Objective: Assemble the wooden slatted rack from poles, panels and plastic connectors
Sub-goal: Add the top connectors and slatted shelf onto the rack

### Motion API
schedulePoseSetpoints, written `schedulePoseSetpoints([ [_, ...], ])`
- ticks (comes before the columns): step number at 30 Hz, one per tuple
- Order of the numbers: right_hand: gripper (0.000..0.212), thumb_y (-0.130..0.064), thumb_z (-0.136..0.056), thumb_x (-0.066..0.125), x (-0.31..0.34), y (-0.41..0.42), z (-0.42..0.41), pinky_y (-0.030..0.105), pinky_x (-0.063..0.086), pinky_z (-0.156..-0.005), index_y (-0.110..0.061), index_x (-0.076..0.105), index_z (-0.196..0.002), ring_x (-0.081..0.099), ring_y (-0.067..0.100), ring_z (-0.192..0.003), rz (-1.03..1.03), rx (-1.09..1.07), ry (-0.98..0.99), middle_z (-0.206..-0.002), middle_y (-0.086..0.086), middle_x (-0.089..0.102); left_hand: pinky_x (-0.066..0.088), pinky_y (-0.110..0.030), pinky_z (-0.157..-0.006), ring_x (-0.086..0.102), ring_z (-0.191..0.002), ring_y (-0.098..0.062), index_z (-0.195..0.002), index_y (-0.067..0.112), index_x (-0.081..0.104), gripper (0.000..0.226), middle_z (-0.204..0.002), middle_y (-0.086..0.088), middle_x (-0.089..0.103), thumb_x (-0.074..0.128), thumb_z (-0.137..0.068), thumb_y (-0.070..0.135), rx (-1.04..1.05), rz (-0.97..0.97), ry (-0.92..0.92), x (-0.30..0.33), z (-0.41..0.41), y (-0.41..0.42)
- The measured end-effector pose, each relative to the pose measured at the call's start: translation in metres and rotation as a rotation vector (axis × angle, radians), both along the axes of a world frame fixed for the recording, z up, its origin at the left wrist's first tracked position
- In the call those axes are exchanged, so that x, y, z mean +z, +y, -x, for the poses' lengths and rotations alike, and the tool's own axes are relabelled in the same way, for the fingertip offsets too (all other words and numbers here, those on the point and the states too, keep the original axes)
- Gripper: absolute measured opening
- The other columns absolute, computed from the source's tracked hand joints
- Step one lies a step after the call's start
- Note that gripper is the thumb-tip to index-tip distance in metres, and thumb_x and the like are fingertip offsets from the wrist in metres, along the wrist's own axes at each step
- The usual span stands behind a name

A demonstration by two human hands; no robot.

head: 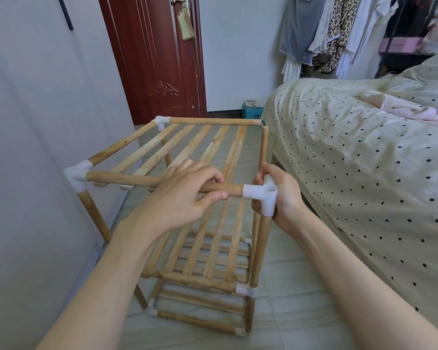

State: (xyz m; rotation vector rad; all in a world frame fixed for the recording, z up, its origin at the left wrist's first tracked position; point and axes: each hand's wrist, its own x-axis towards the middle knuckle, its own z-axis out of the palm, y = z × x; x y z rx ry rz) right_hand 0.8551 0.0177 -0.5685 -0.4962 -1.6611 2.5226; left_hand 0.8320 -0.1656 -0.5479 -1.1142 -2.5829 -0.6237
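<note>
The wooden rack (202,223) is being kept upright on the tiled floor (301,286) between the wall (36,122) and the bed (364,147). Its front top pole (127,179) is being pinched by the left hand (187,195), fingers curled around it. The white corner connector (263,195) is being gripped by the right hand (281,195).

You worked on pale natural-wood poles (127,180) with white plastic connectors (262,195), beside a cream bedcover (352,152) with dark polka dots, a reddish-brown door (159,59) and a leopard-print garment (339,29).
</note>
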Motion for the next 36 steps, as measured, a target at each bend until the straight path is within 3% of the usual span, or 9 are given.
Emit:
schedulePoseSetpoints([
  [6, 0.050, -0.048, -0.091, 0.046, 0.015, 0.016, -0.009, 0.023, 0.032, -0.045, -0.012, 0.043, -0.056, 0.041, 0.014, -0.043, -0.074, 0.160, 0.033, -0.049, 0.001, 0.044, 0.027, -0.014, -0.069, 0.036, -0.078, 0.007, -0.101, 0.029, 0.064, 0.035, -0.083, 0.022, 0.044, 0.042, -0.083, 0.051, -0.031, 0.007, 0.142, -0.002, -0.012, 0.014],
  [12, 0.045, -0.034, -0.098, 0.035, 0.014, 0.015, -0.011, 0.020, 0.027, -0.041, -0.014, 0.037, -0.058, 0.036, 0.013, -0.039, -0.128, 0.101, -0.028, -0.050, 0.001, 0.039, 0.028, -0.013, -0.067, 0.034, -0.077, -0.004, -0.093, 0.018, 0.066, 0.026, -0.080, 0.016, 0.043, 0.049, -0.085, 0.036, -0.036, -0.052, 0.165, -0.002, -0.026, 0.025],
  [15, 0.044, -0.030, -0.098, 0.035, 0.015, 0.012, -0.012, 0.021, 0.027, -0.043, -0.016, 0.035, -0.056, 0.033, 0.011, -0.038, -0.160, 0.068, -0.038, -0.047, -0.002, 0.035, 0.022, -0.021, -0.062, 0.038, -0.078, -0.010, -0.092, 0.012, 0.068, 0.014, -0.079, 0.009, 0.043, 0.059, -0.088, 0.023, -0.045, -0.058, 0.190, -0.003, -0.032, 0.028],
  [19, 0.045, -0.029, -0.098, 0.035, 0.014, 0.011, -0.014, 0.024, 0.026, -0.044, -0.017, 0.034, -0.055, 0.031, 0.012, -0.039, -0.157, 0.054, -0.023, -0.045, -0.003, 0.033, 0.028, -0.026, -0.065, 0.041, -0.075, -0.014, -0.088, 0.010, 0.069, 0.011, -0.076, 0.006, 0.045, 0.062, -0.088, 0.017, -0.067, -0.048, 0.210, -0.004, -0.035, 0.028],
  [22, 0.047, -0.032, -0.100, 0.035, 0.011, 0.009, -0.017, 0.024, 0.026, -0.046, -0.016, 0.036, -0.055, 0.034, 0.012, -0.040, -0.099, 0.074, -0.013, -0.047, -0.002, 0.036, 0.028, -0.023, -0.063, 0.041, -0.075, -0.013, -0.091, 0.014, 0.071, 0.009, -0.077, 0.009, 0.047, 0.063, -0.087, 0.018, -0.077, -0.052, 0.199, -0.003, -0.034, 0.025],
  [26, 0.044, -0.026, -0.100, 0.038, 0.013, 0.003, -0.023, 0.029, 0.036, -0.053, -0.013, 0.041, -0.058, 0.044, 0.016, -0.047, -0.050, 0.076, -0.011, -0.050, 0.001, 0.044, 0.023, -0.031, -0.076, 0.038, -0.081, -0.010, -0.099, 0.023, 0.072, 0.016, -0.082, 0.014, 0.054, 0.063, -0.087, 0.025, -0.035, -0.049, 0.205, -0.004, -0.028, 0.015],
  [31, 0.036, -0.021, -0.100, 0.037, 0.018, -0.019, -0.033, 0.029, 0.034, -0.056, -0.013, 0.039, -0.064, 0.039, 0.018, -0.055, -0.020, 0.115, -0.059, -0.063, 0.005, 0.036, 0.009, -0.023, -0.086, 0.033, -0.104, -0.005, -0.096, 0.053, 0.060, 0.022, -0.092, 0.024, 0.055, 0.047, -0.078, 0.050, 0.049, -0.064, 0.088, 0.002, -0.025, -0.010],
  [33, 0.036, -0.026, -0.101, 0.036, 0.017, -0.032, -0.037, 0.030, 0.034, -0.062, -0.011, 0.040, -0.068, 0.040, 0.018, -0.059, -0.050, 0.180, -0.042, -0.066, 0.007, 0.037, 0.007, -0.023, -0.091, 0.031, -0.112, -0.006, -0.091, 0.056, 0.054, 0.015, -0.099, 0.022, 0.054, 0.053, -0.080, 0.045, 0.092, -0.054, 0.030, 0.003, -0.023, -0.023],
  [36, 0.035, -0.029, -0.100, 0.037, 0.009, -0.046, -0.042, 0.039, 0.043, -0.069, -0.003, 0.052, -0.082, 0.051, 0.023, -0.060, -0.164, 0.269, 0.070, -0.070, 0.015, 0.051, 0.016, -0.033, -0.103, 0.034, -0.120, -0.013, -0.093, 0.052, 0.057, 0.022, -0.108, 0.015, 0.055, 0.061, -0.088, 0.032, 0.109, -0.167, -0.213, 0.002, -0.024, -0.042],
])
